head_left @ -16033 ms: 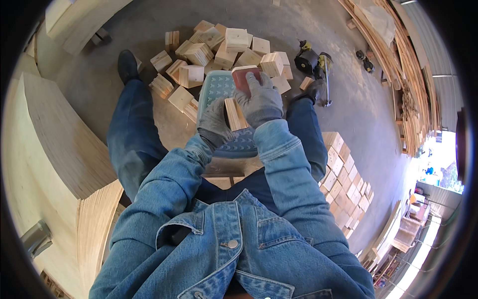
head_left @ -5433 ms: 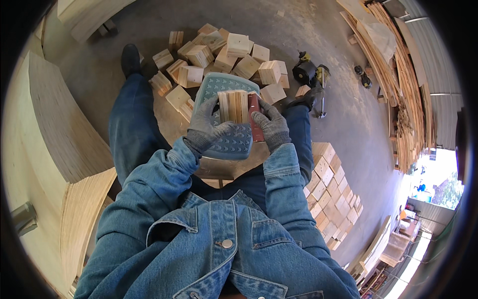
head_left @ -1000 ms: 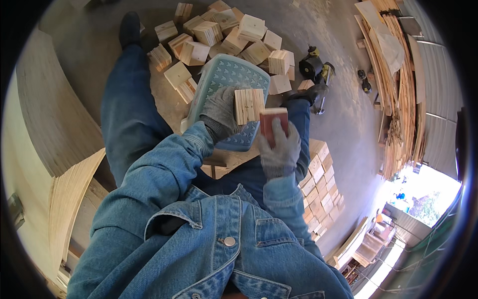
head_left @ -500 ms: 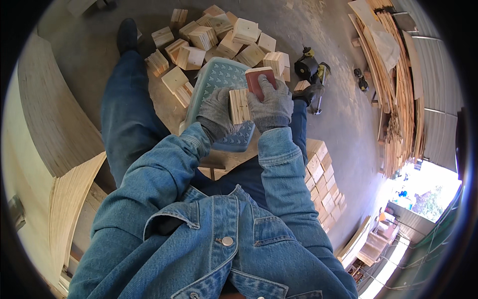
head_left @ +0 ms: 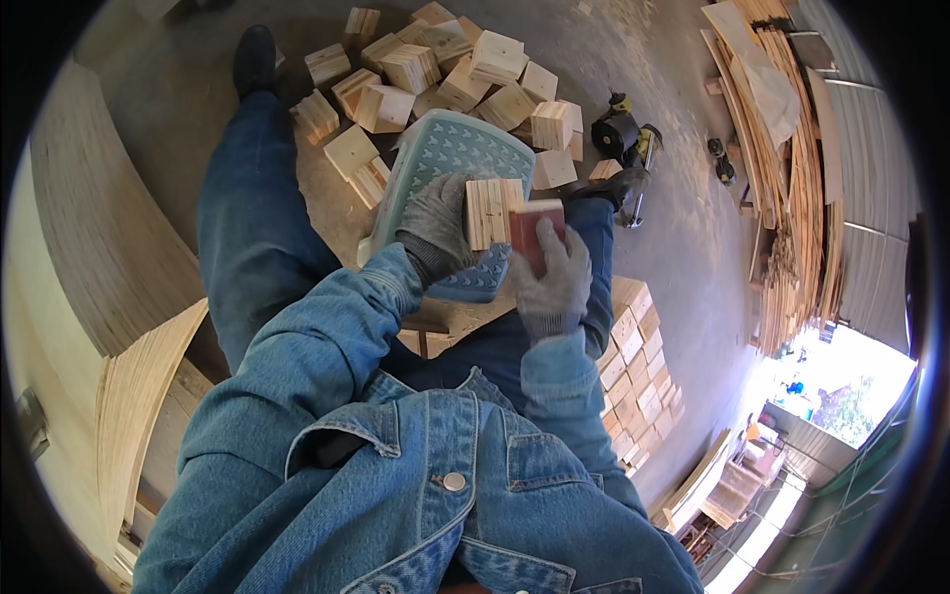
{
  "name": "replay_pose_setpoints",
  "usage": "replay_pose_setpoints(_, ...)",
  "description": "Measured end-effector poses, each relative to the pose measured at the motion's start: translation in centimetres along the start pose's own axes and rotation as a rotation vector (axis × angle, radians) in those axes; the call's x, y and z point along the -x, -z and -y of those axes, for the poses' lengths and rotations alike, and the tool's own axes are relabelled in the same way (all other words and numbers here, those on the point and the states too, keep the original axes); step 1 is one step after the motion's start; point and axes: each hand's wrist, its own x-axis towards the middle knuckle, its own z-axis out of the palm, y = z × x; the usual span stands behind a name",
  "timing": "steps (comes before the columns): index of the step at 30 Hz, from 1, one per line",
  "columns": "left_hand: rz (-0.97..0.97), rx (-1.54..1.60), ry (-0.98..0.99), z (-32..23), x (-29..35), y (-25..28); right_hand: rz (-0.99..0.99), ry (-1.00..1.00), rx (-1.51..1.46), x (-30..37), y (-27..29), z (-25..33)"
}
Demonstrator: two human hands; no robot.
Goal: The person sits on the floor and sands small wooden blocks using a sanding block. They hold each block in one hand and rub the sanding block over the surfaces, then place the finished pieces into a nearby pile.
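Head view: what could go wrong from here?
1. Only the left hand grips the wood block, over the blue plastic stand; the block might twist or slip in the glove.
2. The right hand has the red block right beside it; fingers could catch an edge.
3. The black-and-yellow tool sits close to the right shoe; a foot shift might knock it.

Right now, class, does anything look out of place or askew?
Yes: loose blocks lie jumbled at odd angles, unlike the neat block stack beside the right leg. A black-and-yellow tool lies close to the right shoe, perhaps a tripping risk.
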Motion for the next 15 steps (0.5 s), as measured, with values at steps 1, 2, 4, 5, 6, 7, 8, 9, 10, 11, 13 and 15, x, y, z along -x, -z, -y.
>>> replay_pose_setpoints(1, 0.027, 0.026, 0.014, -0.2, -0.2, 0.1, -0.005, -0.001, 0.028, -1.7, -0.1, 0.2)
replay_pose_setpoints(2, 0.010, -0.038, -0.011, 0.1, -0.2, -0.3, -0.009, 0.005, 0.037, -3.4, -0.3, 0.3)
replay_pose_setpoints(4, -0.025, -0.170, -0.055, 1.1, -0.1, -1.3, -0.015, 0.019, 0.053, -6.9, -1.0, 0.7)
replay_pose_setpoints(5, -0.005, -0.124, -0.030, 1.1, -0.2, -1.3, 0.000, 0.005, 0.036, -8.2, -1.2, 0.6)
replay_pose_setpoints(6, 0.016, -0.079, -0.005, 1.1, -0.4, -1.3, 0.014, -0.009, 0.018, -9.3, -1.3, 0.5)
replay_pose_setpoints(7, 0.036, -0.033, 0.023, 1.0, -0.4, -1.2, 0.031, -0.021, 0.001, -9.8, -1.3, 0.4)
replay_pose_setpoints(8, 0.025, -0.100, -0.011, 1.0, -0.3, -1.1, 0.027, -0.019, 0.000, -9.6, -1.3, 0.5)
replay_pose_setpoints(9, 0.015, -0.167, -0.044, 0.9, -0.1, -1.0, 0.023, -0.016, 0.000, -9.3, -1.3, 0.5)
replay_pose_setpoints(10, 0.006, -0.233, -0.080, 0.6, -0.1, -0.7, 0.018, -0.017, 0.001, -8.9, -1.4, 0.5)
replay_pose_setpoints(11, 0.030, -0.231, -0.072, 0.2, -0.1, -0.4, 0.005, 0.006, 0.005, -8.1, -1.4, 0.3)
replay_pose_setpoints(13, 0.078, -0.231, -0.056, -0.7, -0.2, 0.6, -0.022, 0.051, 0.011, -5.3, -1.2, 0.0)
replay_pose_setpoints(15, 0.113, -0.148, -0.022, -1.2, -0.3, 1.7, -0.012, 0.050, 0.032, -2.2, -0.5, 0.8)
